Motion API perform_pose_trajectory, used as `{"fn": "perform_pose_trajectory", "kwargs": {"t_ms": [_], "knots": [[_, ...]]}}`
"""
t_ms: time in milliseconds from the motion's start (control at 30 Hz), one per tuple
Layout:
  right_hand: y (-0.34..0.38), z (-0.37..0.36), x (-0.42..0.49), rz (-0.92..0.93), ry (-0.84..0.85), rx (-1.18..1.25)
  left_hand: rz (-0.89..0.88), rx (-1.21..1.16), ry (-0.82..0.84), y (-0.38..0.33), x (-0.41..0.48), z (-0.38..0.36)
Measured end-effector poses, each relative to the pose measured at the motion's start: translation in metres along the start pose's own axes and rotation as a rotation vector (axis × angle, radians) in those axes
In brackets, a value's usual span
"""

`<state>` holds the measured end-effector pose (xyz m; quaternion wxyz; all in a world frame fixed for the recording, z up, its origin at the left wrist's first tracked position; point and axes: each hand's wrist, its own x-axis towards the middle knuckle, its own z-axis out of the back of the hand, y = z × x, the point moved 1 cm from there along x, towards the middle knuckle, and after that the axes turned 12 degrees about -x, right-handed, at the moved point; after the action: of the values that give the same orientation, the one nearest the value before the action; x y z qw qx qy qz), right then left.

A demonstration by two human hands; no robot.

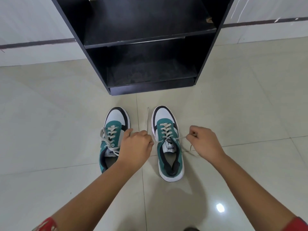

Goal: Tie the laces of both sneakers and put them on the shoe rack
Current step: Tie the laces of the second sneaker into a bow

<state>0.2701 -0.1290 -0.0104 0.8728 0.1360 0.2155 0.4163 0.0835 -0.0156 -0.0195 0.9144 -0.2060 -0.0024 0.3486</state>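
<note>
Head view puts both sneakers on the floor tiles (50,130), just in front of the black shoe rack (150,42), toes toward it. I take the right sneaker (168,147) as my landmark. My right hand (204,142) sits just to its right, the grip pinched on one end of its lace (180,138), which runs taut from the top eyelet. My left hand (135,147) is just left of the right sneaker, fist pressed together, apparently on the other end; that strand (147,119) trails forward along the tile joint. The left sneaker (113,139) lies beyond that hand, partly covered by it, its laces loose over the tongue.

I judge the lace flat, soft and limp, with no stiffness to hold a loop by itself, so both ends need steady tension, taken near the eyelets. The shoes look light, with a firm sole and padded collar; I would lift each by the heel collar or the sidewall. Neither shoe looks tied, and both shelves in view hold nothing.
</note>
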Motion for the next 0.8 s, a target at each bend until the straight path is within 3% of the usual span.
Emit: {"fn": "perform_pose_trajectory", "kwargs": {"t_ms": [567,700,800], "knots": [[-0.017,-0.015,-0.010,-0.028,-0.035,-0.069,0.095,-0.010,0.038,0.024,-0.008,0.000],[-0.018,-0.016,-0.008,0.056,-0.017,-0.251,0.055,0.035,-0.052,0.023,-0.009,0.000],[-0.016,-0.017,-0.016,0.080,-0.191,-0.379,0.038,-0.088,-0.120,0.004,-0.015,0.005]]}}
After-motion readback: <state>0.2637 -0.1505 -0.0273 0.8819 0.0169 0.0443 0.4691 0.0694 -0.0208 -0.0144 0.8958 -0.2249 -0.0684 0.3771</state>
